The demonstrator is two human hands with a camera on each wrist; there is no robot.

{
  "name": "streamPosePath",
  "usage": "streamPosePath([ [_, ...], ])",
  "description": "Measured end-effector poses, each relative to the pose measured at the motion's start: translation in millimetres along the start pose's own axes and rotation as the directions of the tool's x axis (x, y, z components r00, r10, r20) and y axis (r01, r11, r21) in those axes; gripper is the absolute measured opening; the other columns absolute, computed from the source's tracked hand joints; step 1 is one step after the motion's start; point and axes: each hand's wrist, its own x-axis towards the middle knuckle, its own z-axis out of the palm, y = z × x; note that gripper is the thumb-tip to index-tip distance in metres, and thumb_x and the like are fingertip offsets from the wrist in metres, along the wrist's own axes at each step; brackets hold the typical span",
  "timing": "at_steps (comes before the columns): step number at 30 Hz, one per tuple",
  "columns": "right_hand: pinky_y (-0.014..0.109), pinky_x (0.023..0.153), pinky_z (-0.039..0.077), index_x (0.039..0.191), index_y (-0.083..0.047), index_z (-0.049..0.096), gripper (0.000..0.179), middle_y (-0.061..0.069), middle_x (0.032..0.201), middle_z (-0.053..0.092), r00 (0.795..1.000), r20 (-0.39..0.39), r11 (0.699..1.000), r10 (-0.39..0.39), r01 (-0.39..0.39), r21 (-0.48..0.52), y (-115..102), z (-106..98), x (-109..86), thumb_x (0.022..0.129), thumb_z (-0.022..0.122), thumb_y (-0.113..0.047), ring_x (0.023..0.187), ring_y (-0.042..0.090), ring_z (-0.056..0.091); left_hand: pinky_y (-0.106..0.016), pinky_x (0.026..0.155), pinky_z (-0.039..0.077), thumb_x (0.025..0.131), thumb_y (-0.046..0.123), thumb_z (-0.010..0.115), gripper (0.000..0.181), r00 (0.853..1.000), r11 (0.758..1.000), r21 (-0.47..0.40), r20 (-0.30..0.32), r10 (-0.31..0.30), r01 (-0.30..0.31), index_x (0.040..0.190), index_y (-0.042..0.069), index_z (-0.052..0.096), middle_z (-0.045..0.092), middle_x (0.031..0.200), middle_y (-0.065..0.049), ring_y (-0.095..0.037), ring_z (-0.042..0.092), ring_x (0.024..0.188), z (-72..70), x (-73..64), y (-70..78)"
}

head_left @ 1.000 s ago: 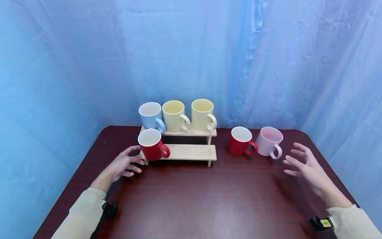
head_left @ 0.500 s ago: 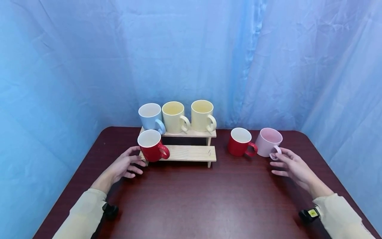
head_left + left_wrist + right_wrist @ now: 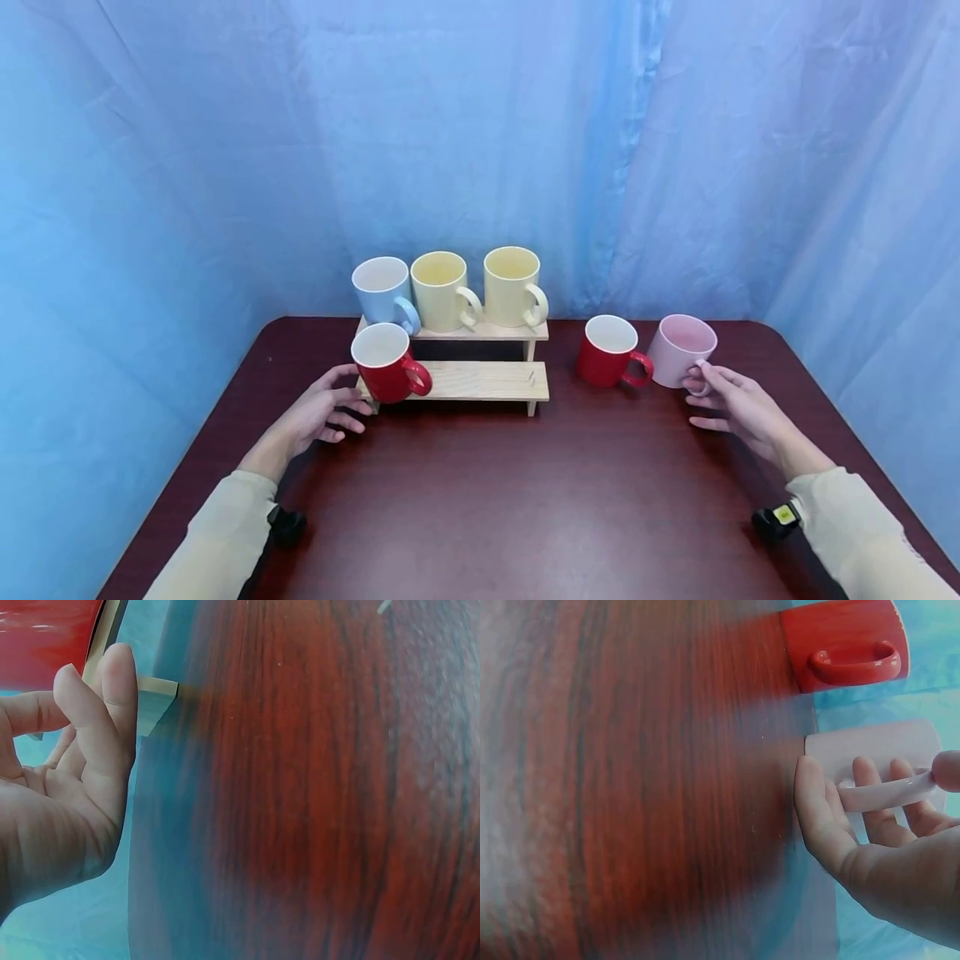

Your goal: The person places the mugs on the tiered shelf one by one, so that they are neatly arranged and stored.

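Note:
At the right, my right hand [image 3: 742, 408] pinches the handle of a pink mug [image 3: 670, 358], which stands upright on the table. In the right wrist view the thumb lies against the top of that handle and fingers reach behind it. My left hand [image 3: 315, 414] is beside a red mug [image 3: 381, 379] at the left end of the lower step of a wooden rack [image 3: 483, 382]. Its fingers are loosely bent and hold nothing; whether a fingertip touches mug or rack is unclear. Another red mug [image 3: 596, 363] stands just left of the pink one.
On the rack's upper step stand a light blue mug [image 3: 381, 306] and two yellow mugs, one in the middle [image 3: 435, 307] and one at the right [image 3: 508, 302]. Blue curtains [image 3: 465, 125] hang behind the dark wooden table [image 3: 487, 500].
My right hand has moved left and forward to the pink mug and taken its handle. The left hand has stayed beside the red mug. The view has shifted slightly.

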Motion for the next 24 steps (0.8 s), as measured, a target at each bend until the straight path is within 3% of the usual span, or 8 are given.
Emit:
streamPosePath([
  [6, 0.044, 0.089, 0.057, 0.138, -0.004, 0.048, 0.055, 0.011, 0.12, 0.062, 0.999, 0.024, 1.0, -0.022, 0.022, 0.013, 0, -1, 7.8, 0.104, 0.05, -0.048, 0.113, 0.022, 0.065, -0.034, 0.059, 0.056, 0.104, 0.021, 0.049, 0.054, 1.0, 1.0, 0.015, -0.015, -0.005, 0.005, 0.153, 0.02, 0.027, 0.069, 0.111, -0.017, -0.029, 0.072, 0.079, 0.8, -0.1, -1.3],
  [14, 0.042, 0.085, 0.058, 0.136, -0.009, 0.049, 0.053, 0.005, 0.116, 0.069, 1.0, -0.011, 1.0, -0.017, 0.017, -0.018, 3, -15, 0.8, 0.105, 0.046, -0.051, 0.106, 0.024, 0.069, -0.033, 0.059, 0.056, 0.104, 0.024, 0.051, 0.053, 1.0, 1.0, 0.013, 0.023, 0.012, -0.012, 0.152, 0.021, 0.03, 0.069, 0.111, -0.017, -0.029, 0.072, 0.08, 9.2, 13.1, -1.7],
  [19, 0.042, 0.089, 0.057, 0.138, -0.006, 0.046, 0.059, 0.01, 0.119, 0.067, 1.0, 0.005, 0.999, -0.024, 0.024, -0.034, 4, -7, 6.4, 0.104, 0.047, -0.053, 0.11, 0.026, 0.068, -0.033, 0.057, 0.055, 0.104, 0.024, 0.05, 0.055, 1.0, 1.0, 0.019, 0.002, -0.009, 0.009, 0.153, 0.021, 0.027, 0.07, 0.11, -0.016, -0.028, 0.071, 0.078, 3.5, 5.2, -4.9],
  [24, 0.043, 0.087, 0.058, 0.13, -0.004, 0.054, 0.046, 0.008, 0.109, 0.07, 0.999, 0.006, 0.995, -0.052, 0.052, 0.081, 4, -5, 6.4, 0.105, 0.051, -0.043, 0.105, 0.026, 0.07, -0.032, 0.056, 0.054, 0.104, 0.025, 0.05, 0.055, 1.0, 1.0, 0.013, 0.015, 0.006, -0.006, 0.154, 0.021, 0.026, 0.069, 0.111, -0.016, -0.028, 0.071, 0.079, 1.0, 2.0, 0.1],
])
